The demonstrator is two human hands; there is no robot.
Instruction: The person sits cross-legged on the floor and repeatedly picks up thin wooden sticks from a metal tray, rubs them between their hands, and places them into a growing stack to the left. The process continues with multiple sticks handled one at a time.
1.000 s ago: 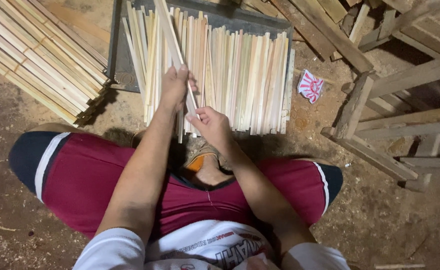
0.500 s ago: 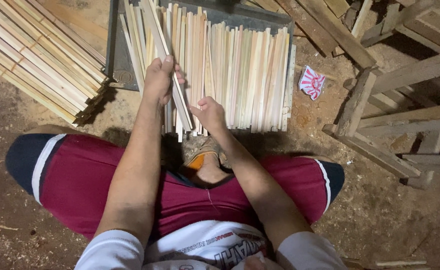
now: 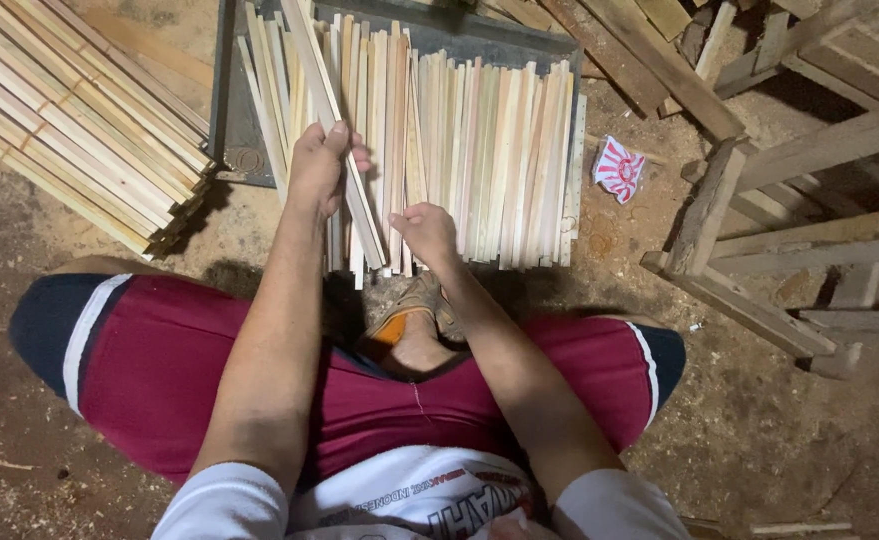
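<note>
Your left hand [image 3: 317,168] grips one long slat [image 3: 331,120] lying aslant over the row of slats [image 3: 479,165] on the dark tray [image 3: 231,110], while your right hand [image 3: 425,230], fingers curled, pinches lower ends; a careless tug could scatter neighbouring slats.

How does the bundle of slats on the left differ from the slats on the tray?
The bundle lies slanted on the dirt floor, stacked in layers with ties across it; the tray slats lie loose, side by side, pointing away from the person. The bundle is untouched; the left hand grips one tray slat and the right hand rests at their near ends. Both are thin, pale wood.
</note>
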